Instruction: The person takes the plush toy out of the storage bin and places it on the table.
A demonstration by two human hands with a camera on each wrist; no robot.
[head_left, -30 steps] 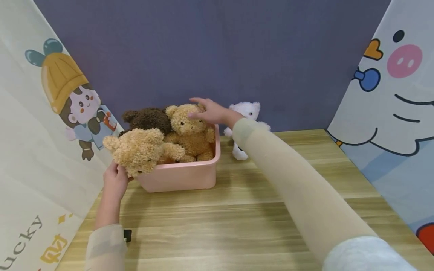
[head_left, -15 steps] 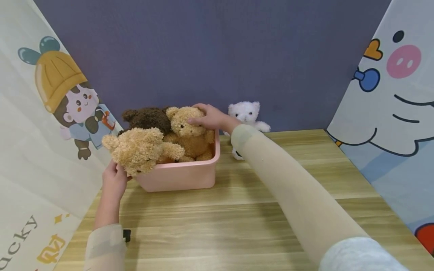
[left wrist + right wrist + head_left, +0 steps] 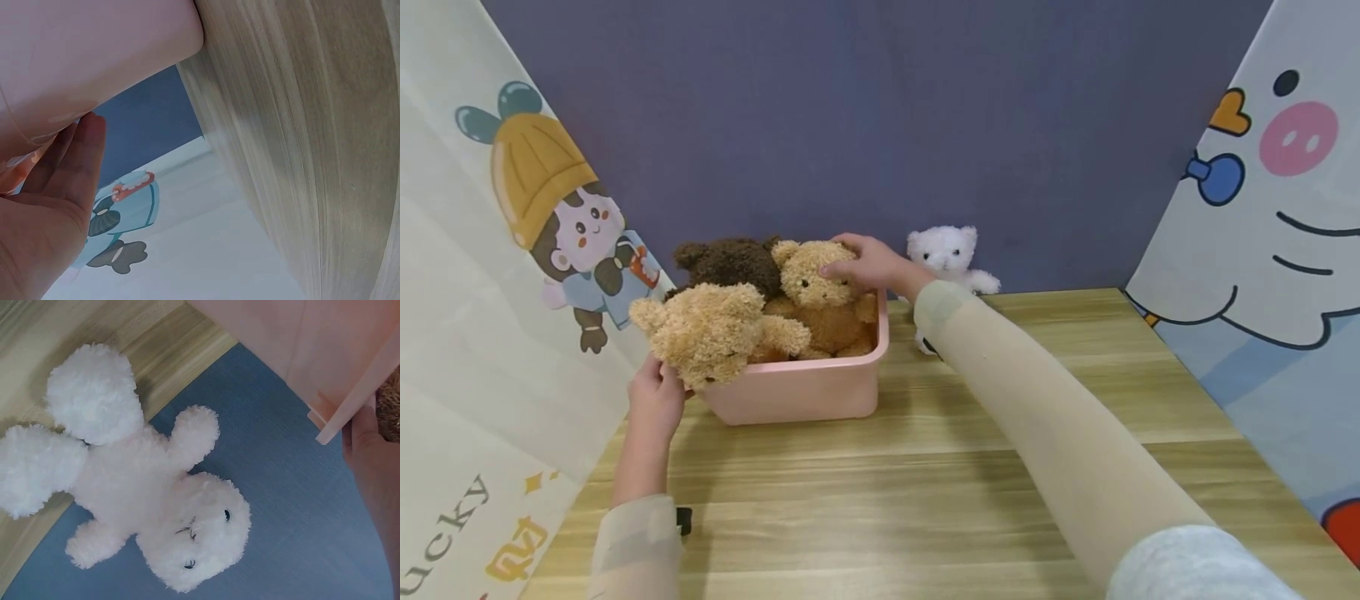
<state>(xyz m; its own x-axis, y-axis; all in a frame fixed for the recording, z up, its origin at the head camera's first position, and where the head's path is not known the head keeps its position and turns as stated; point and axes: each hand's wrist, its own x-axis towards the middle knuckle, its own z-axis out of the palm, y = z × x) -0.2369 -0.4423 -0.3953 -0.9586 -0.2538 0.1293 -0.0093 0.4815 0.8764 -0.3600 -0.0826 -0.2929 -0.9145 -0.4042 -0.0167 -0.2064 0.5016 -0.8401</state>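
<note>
A pink plastic bin (image 3: 805, 396) holds several teddy bears. One tan teddy bear (image 3: 820, 292) sits upright at its right end. My right hand (image 3: 871, 265) grips that bear's head, thumb on its face and fingers over the top and back. Another tan teddy bear (image 3: 707, 333) slumps over the bin's left front corner. Below it, my left hand (image 3: 657, 400) holds the bin's left end; in the left wrist view its fingers (image 3: 87, 140) meet the bin wall from outside. A dark brown teddy bear (image 3: 730, 262) shows behind, partly hidden.
A white teddy bear (image 3: 943, 250) sits on the wood-grain table (image 3: 865, 500) right of the bin, against the blue-grey back wall (image 3: 880, 117). My right forearm partly covers it in the head view. Printed panels (image 3: 467, 292) stand on both sides.
My right hand has come down onto the right tan bear's head and taken hold of it. That bear now sits slightly lower in the bin. My left hand has stayed in place.
</note>
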